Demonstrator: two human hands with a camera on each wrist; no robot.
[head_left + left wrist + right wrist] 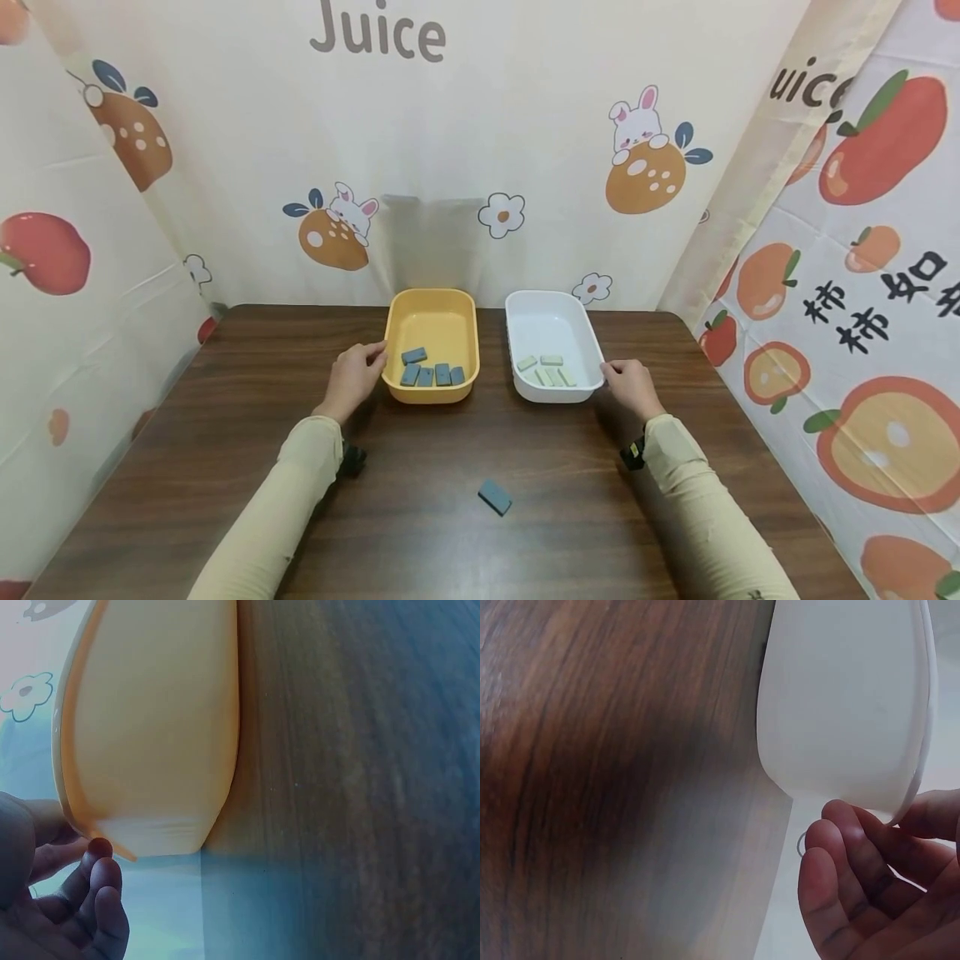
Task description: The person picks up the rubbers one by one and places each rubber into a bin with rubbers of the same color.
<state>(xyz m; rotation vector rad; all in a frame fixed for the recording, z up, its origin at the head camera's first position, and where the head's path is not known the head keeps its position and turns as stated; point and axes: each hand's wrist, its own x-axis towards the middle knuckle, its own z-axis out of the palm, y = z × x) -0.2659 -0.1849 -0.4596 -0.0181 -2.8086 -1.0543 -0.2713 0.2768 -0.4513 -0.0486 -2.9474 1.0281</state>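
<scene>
My left hand (354, 379) pinches the left rim of a yellow plastic tray (429, 321) between thumb and fingers. Several blue-grey rectangular blocks (442, 374) lie in the near half of that tray. At the right side of a white plastic tray (546, 323), my right hand (632, 388) pinches the rim in the same way. This one holds several pale green blocks (551, 361) toward its near end. In the left wrist view the fingers (111, 911) curl under the yellow lip. The right wrist view has fingertips (819, 877) beneath the white lip.
A single blue-grey block (495, 497) lies on the dark wooden table (420, 533), nearer to me than the trays. The two trays stand side by side at the back, with a gap between them. Printed cloth (480, 125) hangs behind the table and along both sides.
</scene>
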